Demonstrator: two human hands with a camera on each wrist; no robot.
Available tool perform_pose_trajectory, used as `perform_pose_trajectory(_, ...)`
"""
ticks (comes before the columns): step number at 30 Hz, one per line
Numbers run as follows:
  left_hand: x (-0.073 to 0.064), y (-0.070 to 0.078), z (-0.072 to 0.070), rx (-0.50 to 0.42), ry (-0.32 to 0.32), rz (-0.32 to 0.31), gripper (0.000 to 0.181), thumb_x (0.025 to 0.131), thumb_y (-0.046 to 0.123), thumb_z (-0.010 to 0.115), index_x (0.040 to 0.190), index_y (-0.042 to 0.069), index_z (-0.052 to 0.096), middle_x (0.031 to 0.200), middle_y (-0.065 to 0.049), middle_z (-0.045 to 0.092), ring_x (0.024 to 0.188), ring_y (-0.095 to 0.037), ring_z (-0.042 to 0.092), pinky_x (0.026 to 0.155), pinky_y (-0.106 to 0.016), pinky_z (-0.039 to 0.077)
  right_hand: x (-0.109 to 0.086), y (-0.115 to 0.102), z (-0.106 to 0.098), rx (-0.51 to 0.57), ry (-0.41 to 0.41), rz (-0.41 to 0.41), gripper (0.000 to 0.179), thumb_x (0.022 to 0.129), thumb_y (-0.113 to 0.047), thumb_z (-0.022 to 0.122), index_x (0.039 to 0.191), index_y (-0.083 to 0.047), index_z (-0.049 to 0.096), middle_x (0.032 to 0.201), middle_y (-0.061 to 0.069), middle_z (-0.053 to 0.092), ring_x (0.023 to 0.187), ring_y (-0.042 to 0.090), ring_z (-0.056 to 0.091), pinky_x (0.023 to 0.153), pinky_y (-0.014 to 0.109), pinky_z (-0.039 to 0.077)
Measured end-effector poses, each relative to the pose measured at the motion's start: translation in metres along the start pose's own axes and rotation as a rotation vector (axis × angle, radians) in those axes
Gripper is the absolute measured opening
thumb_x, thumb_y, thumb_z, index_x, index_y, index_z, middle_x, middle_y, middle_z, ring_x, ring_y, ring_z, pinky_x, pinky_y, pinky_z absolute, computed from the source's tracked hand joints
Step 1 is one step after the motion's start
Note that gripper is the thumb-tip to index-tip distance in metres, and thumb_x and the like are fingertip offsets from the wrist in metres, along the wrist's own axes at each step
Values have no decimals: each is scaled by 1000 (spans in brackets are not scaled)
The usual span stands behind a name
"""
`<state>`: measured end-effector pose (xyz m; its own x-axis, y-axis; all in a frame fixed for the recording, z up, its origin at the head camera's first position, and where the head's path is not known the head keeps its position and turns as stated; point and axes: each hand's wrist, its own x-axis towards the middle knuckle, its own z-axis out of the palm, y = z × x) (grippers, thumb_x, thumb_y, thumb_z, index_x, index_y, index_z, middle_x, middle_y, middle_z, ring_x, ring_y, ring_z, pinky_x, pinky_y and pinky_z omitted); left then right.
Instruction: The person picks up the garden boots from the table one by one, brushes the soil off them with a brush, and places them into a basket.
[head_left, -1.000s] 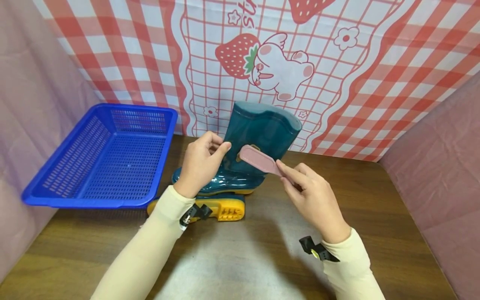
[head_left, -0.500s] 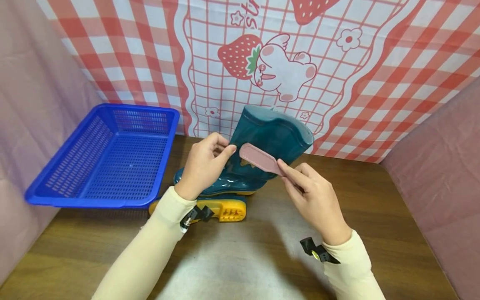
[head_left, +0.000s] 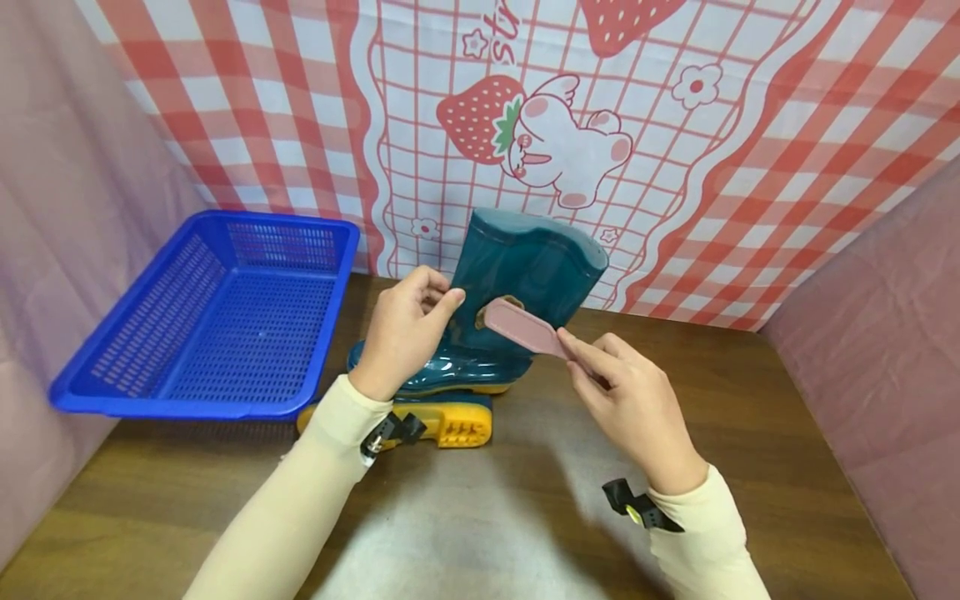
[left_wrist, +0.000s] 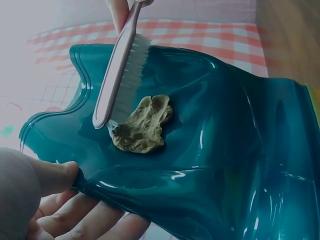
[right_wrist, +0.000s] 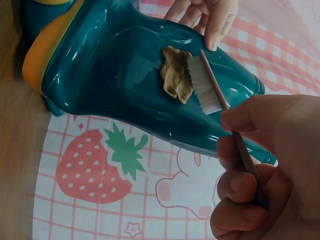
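A dark teal rubber boot (head_left: 525, 258) with a yellow sole stands on the table, its shaft leaning to the right. My left hand (head_left: 408, 329) pinches the front edge of the shaft between thumb and fingers. In my right hand (head_left: 626, 400) is a pink brush (head_left: 522, 327), gripped by its handle. White bristles (right_wrist: 204, 85) face the boot and meet the edge of a brown, clay-like lump (left_wrist: 145, 125) stuck on the shaft. From the head view the brush back covers most of that lump.
A second boot (head_left: 461, 423) lies on its side in front, yellow sole toward me. To the left stands a blue plastic basket (head_left: 258, 333). Behind hangs a red-and-white checked cloth (head_left: 300, 125), close behind the boot shaft.
The boot shaft tipped to the right, then swung back to the left. The brush shifted slightly down and right over the lump. Both hands keep their holds.
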<state>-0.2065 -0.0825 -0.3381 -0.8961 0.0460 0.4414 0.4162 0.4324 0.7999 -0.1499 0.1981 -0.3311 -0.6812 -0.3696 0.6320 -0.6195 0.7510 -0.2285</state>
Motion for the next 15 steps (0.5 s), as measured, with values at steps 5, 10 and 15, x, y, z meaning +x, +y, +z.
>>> perform_pose_trajectory(5, 1, -1, 1, 3, 8, -7, 21, 104, 30, 65, 110, 9, 67, 98, -4, 75, 84, -17, 69, 76, -38, 58, -1, 0, -3, -34, -8, 8, 44, 87, -4, 79, 129, -17, 75, 76, -5, 55, 61, 7, 40, 52, 22, 31)
perform_pose_trajectory(10, 2, -1, 1, 2, 11, -12, 23, 103, 29, 66, 111, 8, 68, 97, -5, 76, 84, -18, 70, 76, -38, 58, 0, 1, -3, -51, -9, 9, 44, 87, -5, 78, 128, -17, 75, 76, -4, 56, 60, 7, 40, 51, 25, 32)
perform_pose_trajectory(15, 1, 1, 1, 3, 0, -16, 22, 103, 30, 67, 111, 9, 68, 97, -3, 75, 83, -15, 70, 76, -36, 59, 0, 0, 0, -3, 39, -20, 44, 86, -3, 79, 128, -15, 75, 78, -3, 57, 63, 8, 42, 55, 21, 30)
